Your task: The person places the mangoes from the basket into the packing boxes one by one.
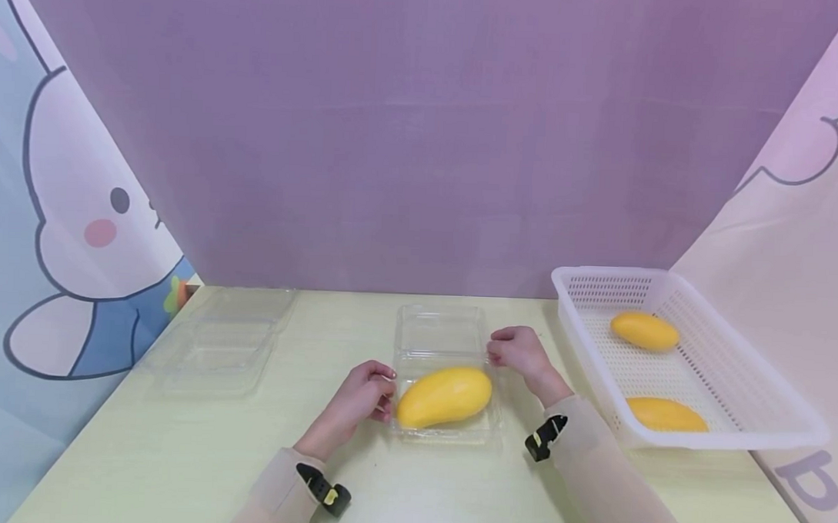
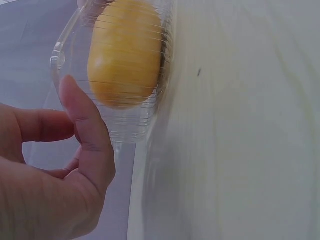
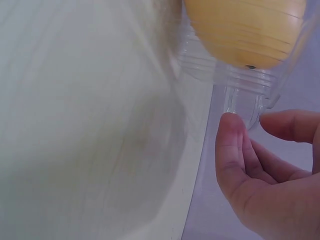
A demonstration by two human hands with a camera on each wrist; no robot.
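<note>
A yellow mango (image 1: 445,398) lies in the bottom half of a clear plastic clamshell box (image 1: 435,435), whose lid (image 1: 440,331) is folded open toward the back. At the box's left edge my left hand (image 1: 356,404) holds the rim with bent fingers; in the left wrist view a fingertip (image 2: 68,84) overlaps the clear rim. My right hand (image 1: 524,359) is by the lid's right edge near the hinge. The right wrist view has that clear edge between the thumb (image 3: 282,124) and the fingers.
Further left stand clear, open clamshell boxes (image 1: 211,354); their number is hard to tell. A white perforated basket (image 1: 598,375) at the right holds two yellow mangoes (image 1: 645,331). A purple panel (image 1: 422,177) rises along the table's back edge.
</note>
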